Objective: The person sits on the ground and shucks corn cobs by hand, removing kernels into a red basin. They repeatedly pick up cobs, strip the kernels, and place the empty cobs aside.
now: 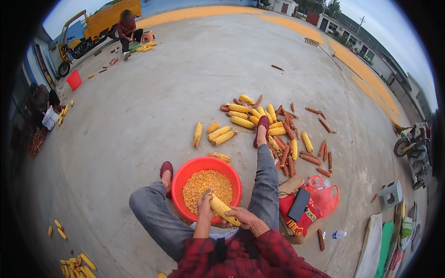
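Both my hands hold a yellow ear of corn (221, 208) above the near rim of a red plastic basin (178, 187). My left hand (205, 205) grips its far left end, and my right hand (243, 217) closes round its near right end. Loose corn kernels (208, 186) lie in the basin, which stands on the concrete between my legs. Past the basin, whole ears of corn (220, 135) and a heap of bare reddish cobs (285, 153) lie about my outstretched foot. The palm sides of both hands are hidden.
Right of my leg lie a dark phone (299, 204), a red plastic bag (325, 198) and a plastic bottle (338, 234). A grey stool (391, 194) stands farther right. Other people sit far left, one near a yellow three-wheeled truck (104, 21). More ears (76, 266) lie at lower left.
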{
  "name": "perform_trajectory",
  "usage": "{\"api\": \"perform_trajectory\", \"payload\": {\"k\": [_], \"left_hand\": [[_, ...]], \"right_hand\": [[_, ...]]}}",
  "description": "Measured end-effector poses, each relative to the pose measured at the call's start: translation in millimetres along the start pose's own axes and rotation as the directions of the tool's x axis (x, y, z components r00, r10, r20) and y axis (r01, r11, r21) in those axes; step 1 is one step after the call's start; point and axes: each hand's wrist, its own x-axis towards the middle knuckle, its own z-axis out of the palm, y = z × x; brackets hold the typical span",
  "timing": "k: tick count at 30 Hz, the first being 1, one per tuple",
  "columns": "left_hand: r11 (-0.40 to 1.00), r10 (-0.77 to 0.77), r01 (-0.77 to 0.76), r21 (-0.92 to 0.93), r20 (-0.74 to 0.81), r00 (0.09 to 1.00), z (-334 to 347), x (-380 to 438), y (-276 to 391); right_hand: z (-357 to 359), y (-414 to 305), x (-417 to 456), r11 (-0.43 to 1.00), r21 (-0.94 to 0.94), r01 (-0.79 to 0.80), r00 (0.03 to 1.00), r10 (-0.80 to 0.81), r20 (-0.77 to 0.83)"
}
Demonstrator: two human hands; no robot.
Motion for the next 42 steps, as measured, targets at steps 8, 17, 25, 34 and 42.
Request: {"api": "perform_trajectory", "payload": {"k": [8,17,25,34,42], "left_hand": [[0.998,0.010,-0.012,-0.059,-0.032,0.999,-23,6,-11],[0.985,0.085,-0.102,-0.142,-0.120,0.989,-26,9,-41],[0.998,0.064,-0.070,-0.008,-0.335,0.940,-31,13,-57],[0.989,-0.006,-0.038,-0.142,-0.293,0.956,-23,12,-51],[0.987,-0.017,-0.046,-0.157,-0.375,0.927,-17,13,-45]], "right_hand": [[-13,29,28,0.993,0.113,-0.047,0.992,0.034,0.119],[-19,34,27,0.963,0.237,-0.128,0.990,0.110,0.085],[-21,39,38,0.950,0.221,-0.220,0.975,0.210,0.066],[-4,30,24,0.956,0.235,-0.175,0.984,0.162,0.073],[16,14,22,0.990,0.006,-0.144,0.990,0.144,0.004]]}}
